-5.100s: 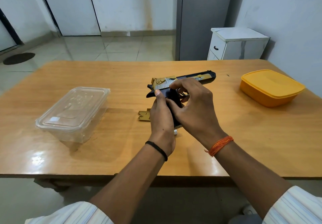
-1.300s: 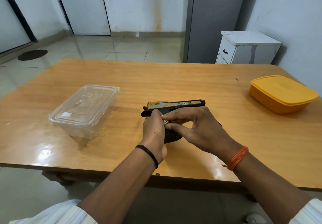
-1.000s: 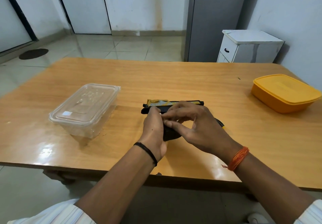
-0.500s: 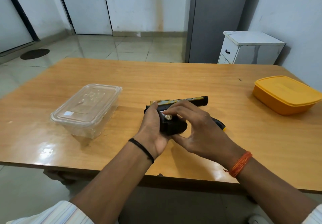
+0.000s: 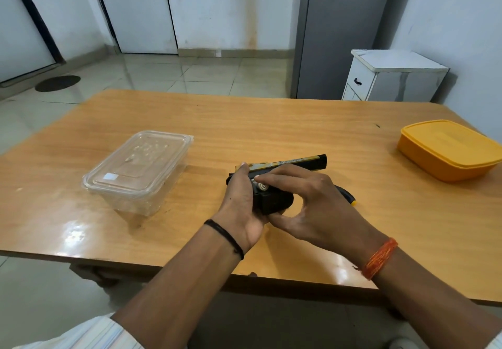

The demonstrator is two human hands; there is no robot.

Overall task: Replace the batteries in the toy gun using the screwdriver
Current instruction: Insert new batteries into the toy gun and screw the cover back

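The toy gun point(image 5: 274, 183) is black with a gold strip along the top of its slide, and small print runs on that strip. It is held over the middle of the wooden table point(image 5: 271, 120), a little toward the near edge, with the barrel pointing to the right edge and the grip turned toward the person. The end of the grip is open, and the round silver end of a battery point(image 5: 263, 186) shows in it.

The left hand point(image 5: 243, 199) is closed around the back part and the grip of the gun, with the thumb up beside the gold strip. The right hand point(image 5: 307, 202) lies over the grip from the right side; its fingertips point(image 5: 259, 178) press at the battery and its thumb is under the grip, so it pinches the grip.

The screwdriver point(image 5: 345, 194) lies on the table just behind the right hand; only a dark and yellow handle part is visible. A clear plastic box point(image 5: 135, 169) stands toward the left edge, and a yellow lidded box point(image 5: 448, 147) stands at the right edge.
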